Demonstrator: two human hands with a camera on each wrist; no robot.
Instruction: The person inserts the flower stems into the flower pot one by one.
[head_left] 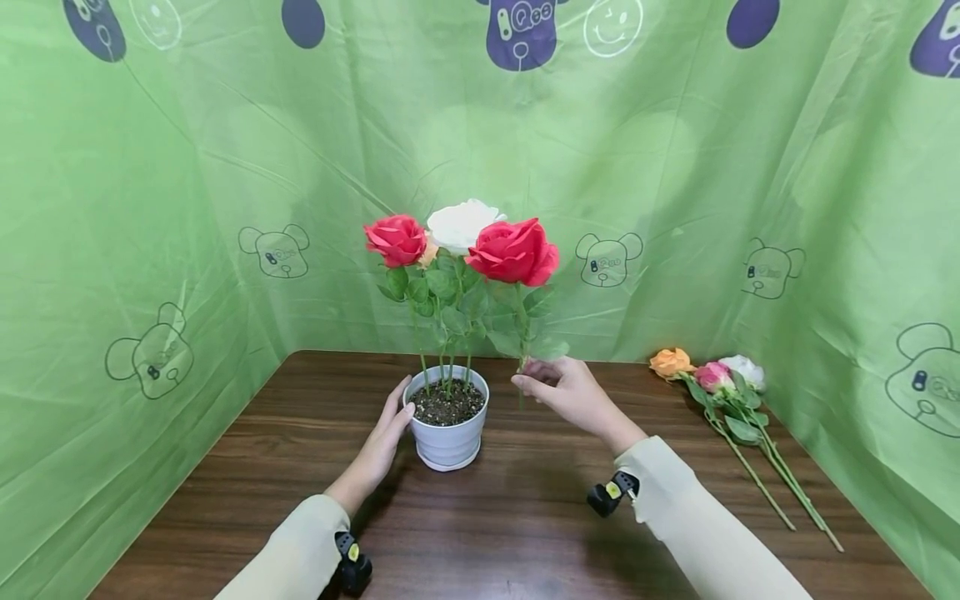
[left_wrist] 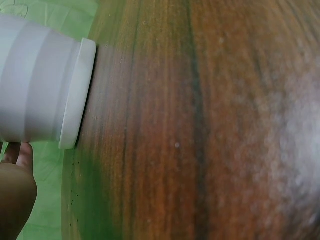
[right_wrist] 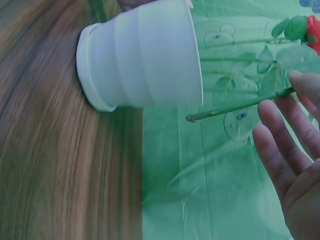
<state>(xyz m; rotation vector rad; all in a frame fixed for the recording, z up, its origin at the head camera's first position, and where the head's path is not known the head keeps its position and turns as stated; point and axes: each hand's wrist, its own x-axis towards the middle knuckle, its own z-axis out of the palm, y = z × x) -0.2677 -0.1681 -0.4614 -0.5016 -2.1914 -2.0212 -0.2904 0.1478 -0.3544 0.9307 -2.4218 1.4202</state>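
In the head view a white ribbed flower pot [head_left: 450, 442] with dark soil [head_left: 442, 408] stands upright on a matching saucer. My left hand [head_left: 382, 437] rests against its left side, fingers along the wall and thumb at the rim. My right hand [head_left: 566, 392], right of the pot, pinches the green stem [right_wrist: 235, 106] of a large red rose [head_left: 517, 252] between thumb and fingers. The stem's cut end hangs beside the pot's rim in the right wrist view. Planted in the soil are another red rose [head_left: 396, 240], a white rose [head_left: 463, 225] and a partly hidden peach bloom [head_left: 429, 252].
On the right side of the brown wooden table [head_left: 510, 533] lie an orange rose [head_left: 671, 362], a pink rose [head_left: 714, 377] and a white rose [head_left: 742, 372], stems pointing toward the front. A green printed curtain [head_left: 630, 167] encloses the back and sides.
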